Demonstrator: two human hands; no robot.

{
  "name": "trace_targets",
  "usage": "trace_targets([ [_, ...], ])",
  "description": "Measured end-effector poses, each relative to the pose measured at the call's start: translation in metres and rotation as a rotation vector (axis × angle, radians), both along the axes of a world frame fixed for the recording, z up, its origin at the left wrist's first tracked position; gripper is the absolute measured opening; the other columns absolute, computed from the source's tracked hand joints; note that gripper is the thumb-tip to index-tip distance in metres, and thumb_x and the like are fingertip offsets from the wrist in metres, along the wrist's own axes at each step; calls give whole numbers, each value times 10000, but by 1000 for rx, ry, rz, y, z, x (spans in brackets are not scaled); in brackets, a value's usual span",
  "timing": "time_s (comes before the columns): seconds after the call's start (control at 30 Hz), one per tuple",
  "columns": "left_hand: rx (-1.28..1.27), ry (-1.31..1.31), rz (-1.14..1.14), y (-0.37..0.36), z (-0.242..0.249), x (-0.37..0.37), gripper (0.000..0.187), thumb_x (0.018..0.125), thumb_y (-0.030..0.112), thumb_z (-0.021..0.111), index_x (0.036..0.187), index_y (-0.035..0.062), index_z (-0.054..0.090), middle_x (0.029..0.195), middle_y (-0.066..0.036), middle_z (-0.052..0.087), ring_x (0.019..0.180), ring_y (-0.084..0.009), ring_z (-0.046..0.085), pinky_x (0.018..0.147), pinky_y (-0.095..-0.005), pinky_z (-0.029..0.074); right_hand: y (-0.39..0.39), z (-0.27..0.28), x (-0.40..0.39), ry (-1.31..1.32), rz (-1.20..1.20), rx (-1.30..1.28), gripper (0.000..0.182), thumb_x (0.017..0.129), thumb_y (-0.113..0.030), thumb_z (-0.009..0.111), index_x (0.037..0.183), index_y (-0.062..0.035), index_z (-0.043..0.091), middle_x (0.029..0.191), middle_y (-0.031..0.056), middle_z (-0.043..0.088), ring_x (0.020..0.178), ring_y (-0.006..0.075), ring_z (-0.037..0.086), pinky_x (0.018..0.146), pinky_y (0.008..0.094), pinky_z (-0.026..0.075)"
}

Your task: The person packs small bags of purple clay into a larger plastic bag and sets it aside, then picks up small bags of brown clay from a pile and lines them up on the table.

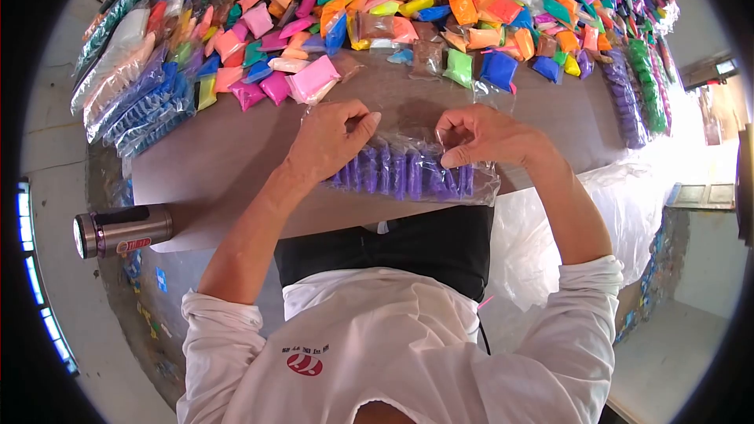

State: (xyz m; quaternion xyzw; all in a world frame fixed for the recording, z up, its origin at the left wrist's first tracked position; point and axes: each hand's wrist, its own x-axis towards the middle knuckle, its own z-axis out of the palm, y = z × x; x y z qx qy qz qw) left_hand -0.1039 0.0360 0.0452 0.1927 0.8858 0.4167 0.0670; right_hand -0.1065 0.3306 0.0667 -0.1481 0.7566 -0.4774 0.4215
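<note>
A clear plastic bag [485, 186] lies at the table's near edge, with several purple packets [399, 174] standing in a row inside it. My left hand [334, 137] is at the bag's upper left, its fingers curled closed on the plastic. On the other side my right hand [491, 135] has thumb and fingers closed around the bag's upper right edge. The fingertips of both hands are partly hidden by the hands and the shiny film.
A large heap of small coloured packets [463, 8] covers the table's far side. Filled bags of blue packets [153, 114] lie at the left, purple [626, 102] and green ones at the right. A steel tumbler [122, 229] lies sideways by the left edge. Clear plastic sheeting [581, 228] hangs at right.
</note>
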Motion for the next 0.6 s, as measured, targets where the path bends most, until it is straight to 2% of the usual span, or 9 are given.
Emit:
trace_targets([
  [0.1, 41, 15, 7, -1, 4, 4, 270, 945, 240, 668, 889, -23, 683, 774, -160, 677, 670, -289, 642, 641, -393, 503, -4, 1, 5, -27, -47, -183, 549, 794, -307, 878, 1198, -57, 603, 1122, -5, 606, 1063, 85, 557, 910, 265, 464],
  [0.17, 46, 62, -8, 0, 4, 5, 260, 950, 220, 673, 882, -31, 680, 742, -131, 669, 654, -216, 626, 624, -357, 495, -7, -1, 5, -130, -65, -243, 550, 790, -306, 880, 1196, -57, 606, 1121, -1, 607, 1065, 86, 556, 909, 266, 465],
  [0.2, 49, 85, -17, 1, 4, 5, 256, 953, 210, 676, 878, -35, 678, 726, -117, 665, 646, -180, 618, 615, -339, 490, -8, -2, 5, -133, -43, -232, 555, 790, -312, 881, 1199, -58, 606, 1123, -1, 607, 1061, 86, 555, 907, 267, 467],
  [0.37, 99, 123, -5, 0, 3, 7, 249, 951, 200, 677, 862, -32, 673, 698, -110, 637, 615, -163, 584, 588, -332, 469, -7, -3, 2, -43, 16, -139, 578, 784, -333, 888, 1204, -55, 606, 1123, 0, 607, 1026, 86, 551, 879, 267, 475],
  [0.47, 89, 90, 30, 0, 9, 12, 236, 939, 190, 680, 847, -27, 668, 723, -135, 647, 610, -208, 601, 587, -349, 476, -10, 10, -2, -38, 86, 127, 619, 769, -336, 901, 1234, -55, 604, 1124, 4, 606, 1011, 83, 544, 869, 269, 479],
  [0.5, 74, 78, 42, -1, 11, 13, 230, 933, 186, 681, 840, -24, 667, 738, -149, 655, 610, -232, 614, 589, -358, 482, -9, 8, -1, -32, 74, 76, 644, 765, -337, 904, 1256, -52, 599, 1134, 15, 610, 1021, 89, 549, 877, 275, 481],
  [0.6, 60, 129, 47, -3, 8, 18, 253, 951, 205, 679, 853, -28, 669, 683, -98, 621, 586, -150, 539, 565, -326, 441, -8, 2, 6, -26, 13, -99, 710, 761, -333, 905, 1320, -39, 581, 1166, 47, 621, 1052, 109, 564, 901, 293, 488],
])
